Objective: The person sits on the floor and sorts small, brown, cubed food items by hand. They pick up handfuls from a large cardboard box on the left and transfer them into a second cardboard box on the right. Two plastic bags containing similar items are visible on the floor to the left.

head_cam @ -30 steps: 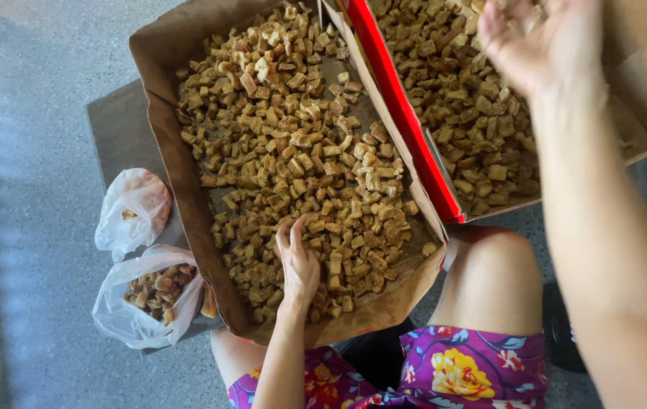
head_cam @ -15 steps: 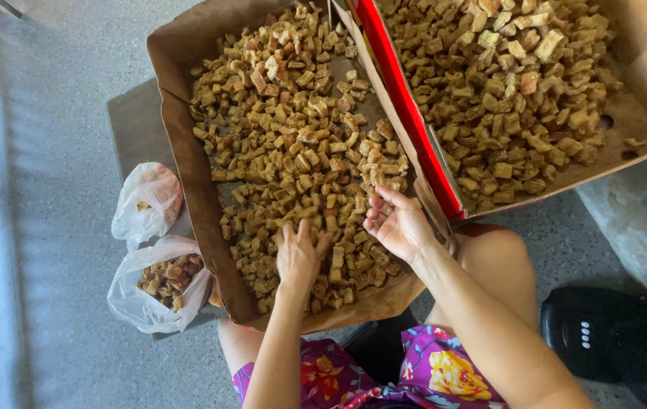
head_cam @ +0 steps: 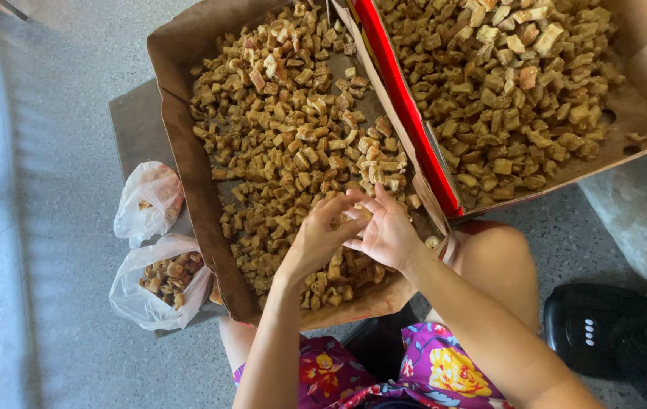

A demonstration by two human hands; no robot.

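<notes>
An open cardboard box (head_cam: 187,159) full of small brown cubed pieces (head_cam: 293,129) rests across my lap. My left hand (head_cam: 316,238) and my right hand (head_cam: 388,231) meet over the near end of this box, fingers touching around one small brown piece (head_cam: 355,215). Both hands hover just above the heap. A second cardboard box with a red edge (head_cam: 403,113) lies to the right, holding more brown pieces (head_cam: 520,83).
Two thin plastic bags sit left of the box: the nearer bag (head_cam: 158,282) holds brown pieces, the farther bag (head_cam: 149,201) is nearly empty. A grey board (head_cam: 135,121) lies under the box. A black device (head_cam: 611,333) rests on the speckled floor at right.
My right hand came down from over the right box to the left box. Now both hands have joined together around a piece.
</notes>
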